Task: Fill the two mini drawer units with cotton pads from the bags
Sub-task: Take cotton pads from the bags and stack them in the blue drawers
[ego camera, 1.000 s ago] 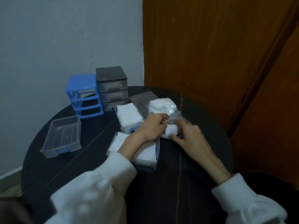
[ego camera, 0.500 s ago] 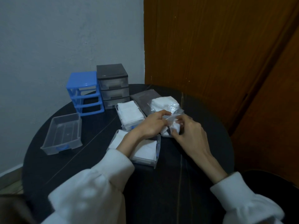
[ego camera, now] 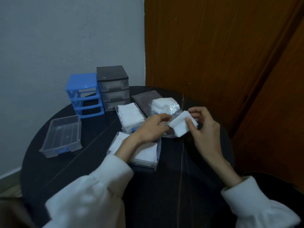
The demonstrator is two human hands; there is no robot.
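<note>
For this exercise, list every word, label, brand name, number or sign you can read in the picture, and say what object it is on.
No readable text anywhere.
Black drawer unit: a tiny pale mark on its top, too small to read.
Blue drawer unit, clear drawers, plastic bag and stack of cotton pads in the right hand: no print visible.

Round black table (ego camera: 92, 163), grey wall (ego camera: 65, 38), brown wooden door (ego camera: 205, 46).

We can read no text, label, brand or number anywhere: the blue unit (ego camera: 83, 94), the grey unit (ego camera: 113, 87) and the bag (ego camera: 166, 106) show us no legible marking.
</note>
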